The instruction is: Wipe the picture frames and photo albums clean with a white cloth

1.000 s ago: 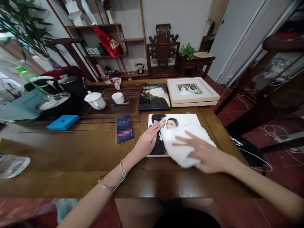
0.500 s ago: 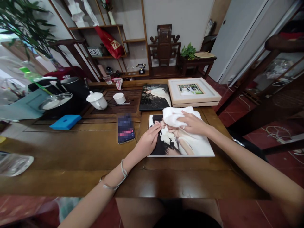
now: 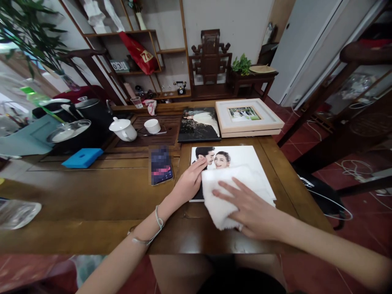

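A photo print or panel (image 3: pixel 241 157) showing two people lies flat on the wooden table (image 3: pixel 122 204). My left hand (image 3: pixel 191 177) rests flat on its left side, fingers stretched out and nothing held. Across the lower half of the photo, and over its front edge, is a folded white towel (image 3: pixel 219 185). My right hand (image 3: pixel 245 204) presses the towel down from above, fingers somewhat spread and the thumb near its front edge. The towel hides the lower part of the picture.
Behind the photo lie a dark photo panel (image 3: pixel 199 132) and a pale frame (image 3: pixel 223 126). Left of it are a phone (image 3: pixel 161 165), a blue box (image 3: pixel 82 158), a white lidded cup (image 3: pixel 123 130) and a small bowl (image 3: pixel 152 126). A dark chair (image 3: pixel 346 122) stands at the right.
My right hand has brought the towel from the photo's upper edge down toward me, past its front edge. The two faces in the photo now show. My left hand stays nearly in place.
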`<state>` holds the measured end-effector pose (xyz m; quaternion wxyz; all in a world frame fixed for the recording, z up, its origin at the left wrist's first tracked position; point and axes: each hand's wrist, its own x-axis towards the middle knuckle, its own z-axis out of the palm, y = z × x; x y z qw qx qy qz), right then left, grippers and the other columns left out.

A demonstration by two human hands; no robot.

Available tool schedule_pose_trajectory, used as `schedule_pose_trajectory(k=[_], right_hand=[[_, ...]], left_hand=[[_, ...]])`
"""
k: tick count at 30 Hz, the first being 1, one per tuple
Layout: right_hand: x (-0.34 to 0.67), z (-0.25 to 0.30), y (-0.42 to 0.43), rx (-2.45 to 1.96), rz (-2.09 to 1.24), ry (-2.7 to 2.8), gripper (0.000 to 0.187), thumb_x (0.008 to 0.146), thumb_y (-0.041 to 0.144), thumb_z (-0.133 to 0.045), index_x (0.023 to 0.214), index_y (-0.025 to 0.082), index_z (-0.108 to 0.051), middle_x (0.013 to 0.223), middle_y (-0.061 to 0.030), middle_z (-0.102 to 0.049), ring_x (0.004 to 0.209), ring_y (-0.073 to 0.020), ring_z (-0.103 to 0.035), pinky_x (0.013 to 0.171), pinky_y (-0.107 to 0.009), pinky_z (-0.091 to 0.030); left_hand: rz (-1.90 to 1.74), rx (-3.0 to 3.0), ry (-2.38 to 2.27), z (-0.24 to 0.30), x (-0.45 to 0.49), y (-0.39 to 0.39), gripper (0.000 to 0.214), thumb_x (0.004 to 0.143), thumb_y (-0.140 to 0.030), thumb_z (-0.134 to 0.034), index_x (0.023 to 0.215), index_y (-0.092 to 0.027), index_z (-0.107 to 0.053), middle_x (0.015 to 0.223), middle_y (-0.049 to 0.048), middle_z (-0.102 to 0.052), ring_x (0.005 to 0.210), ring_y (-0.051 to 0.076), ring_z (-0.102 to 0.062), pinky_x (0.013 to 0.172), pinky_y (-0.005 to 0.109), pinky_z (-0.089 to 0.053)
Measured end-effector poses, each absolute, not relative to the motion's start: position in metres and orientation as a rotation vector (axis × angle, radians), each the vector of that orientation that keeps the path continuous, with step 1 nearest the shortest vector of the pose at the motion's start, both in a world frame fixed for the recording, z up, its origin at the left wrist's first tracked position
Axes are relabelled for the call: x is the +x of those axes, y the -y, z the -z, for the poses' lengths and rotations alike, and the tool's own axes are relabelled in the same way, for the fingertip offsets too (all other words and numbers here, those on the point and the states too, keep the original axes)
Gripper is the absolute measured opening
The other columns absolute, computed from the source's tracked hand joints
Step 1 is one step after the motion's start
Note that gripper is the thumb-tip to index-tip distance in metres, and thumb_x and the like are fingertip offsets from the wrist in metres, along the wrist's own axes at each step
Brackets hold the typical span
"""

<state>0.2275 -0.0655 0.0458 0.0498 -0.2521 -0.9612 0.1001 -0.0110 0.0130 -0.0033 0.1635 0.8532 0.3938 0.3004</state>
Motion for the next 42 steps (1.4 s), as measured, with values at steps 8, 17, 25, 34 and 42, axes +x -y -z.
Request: schedule_pose_trajectory(k=[8, 17, 25, 34, 42], right_hand=[[0.246, -0.045, 0.025, -0.937, -0.281, 2.769, 0.043, 0.066, 0.009, -0.057, 0.104, 0.022, -0.072, 0.145, -0.0121, -0.052, 0.140, -0.0319, -0.037, 0.113, -0.061, -0.027], [0.207, -0.043, 0.005, -1.518, 0.079, 2.585, 0.041, 0.074, 0.015, -0.060, 0.114, 0.017, -0.069, 0.136, -0.0197, -0.058, 0.132, -0.0456, -0.043, 0.104, -0.067, -0.034], [0.157, -0.043, 0.074, -0.895, 0.001, 2.882, 0.027, 0.077, 0.024, -0.062, 0.100, 0.020, -0.075, 0.141, -0.0182, -0.054, 0.132, -0.0442, -0.044, 0.106, -0.063, -0.034], [0.238, -0.052, 0.064, -0.707, -0.425, 2.803, 0.037, 0.063, 0.013, -0.054, 0.094, 0.019, -0.074, 0.136, -0.0120, -0.060, 0.128, -0.0312, -0.052, 0.100, -0.045, -0.046], [0.277, -0.052, -0.006, -1.340, -0.261, 2.493, 0.024, 0.074, 0.020, -0.046, 0.078, 0.020, -0.069, 0.070, -0.0057, -0.068, 0.066, -0.0229, -0.058, 0.063, -0.034, -0.040]], left_hand=[[-0.861, 2.411, -1.118, 0.006, -0.013, -0.014, 0.042, 0.097, -0.014, -0.038, 0.136, -0.016, -0.054, 0.145, 0.0124, -0.052, 0.139, 0.023, -0.044, 0.118, 0.049, -0.035], [-0.969, 2.299, -1.137, 0.004, -0.008, -0.013, 0.042, 0.098, -0.015, -0.037, 0.138, -0.017, -0.050, 0.145, 0.0130, -0.052, 0.139, 0.023, -0.045, 0.117, 0.050, -0.036], [-1.104, 2.216, -1.178, -0.006, -0.010, -0.014, 0.036, 0.100, -0.021, -0.035, 0.129, -0.020, -0.057, 0.139, 0.0098, -0.058, 0.131, 0.020, -0.053, 0.115, 0.044, -0.041], [-1.001, 2.404, -1.089, 0.000, -0.010, -0.013, 0.026, 0.097, -0.022, -0.050, 0.119, -0.017, -0.064, 0.130, 0.0131, -0.063, 0.126, 0.025, -0.056, 0.109, 0.049, -0.046], [-1.059, 2.507, -0.996, 0.003, -0.009, -0.015, 0.021, 0.095, -0.019, -0.057, 0.114, -0.015, -0.066, 0.122, 0.0137, -0.066, 0.121, 0.025, -0.059, 0.105, 0.049, -0.050]])
